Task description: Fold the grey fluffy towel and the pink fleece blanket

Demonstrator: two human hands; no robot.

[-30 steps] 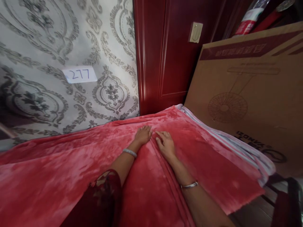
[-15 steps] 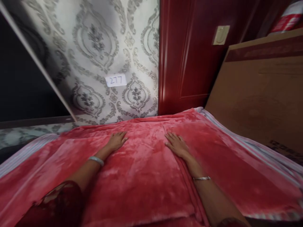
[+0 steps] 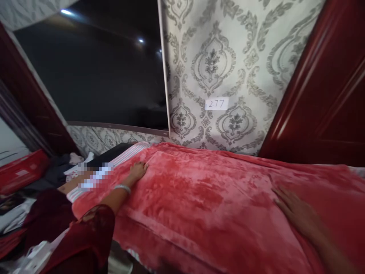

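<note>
A plush red-pink blanket [image 3: 194, 190] lies spread before me with a folded layer on top, its surface patchy light and dark. My left hand [image 3: 138, 170] rests palm down on it near the left edge of that layer, fingers slightly bent. On the right, my right hand [image 3: 296, 211] lies flat on the blanket beside a fold line, fingers stretched out and a little blurred. Neither hand visibly grasps the fabric. From under the blanket's left end shows a striped sheet [image 3: 134, 152].
A large dark television [image 3: 108, 68] hangs at the left. Behind the blanket, patterned wallpaper [image 3: 212, 64] bears a paper label [image 3: 216, 103] reading 277. A dark red door panel [image 3: 322, 95] stands right. At the far left are a red box [image 3: 23, 171] and jumbled clothes.
The view has swung left, bringing the television in and taking the cardboard box out of sight. My hands are farther apart, the left nearer the folded layer's left edge.
</note>
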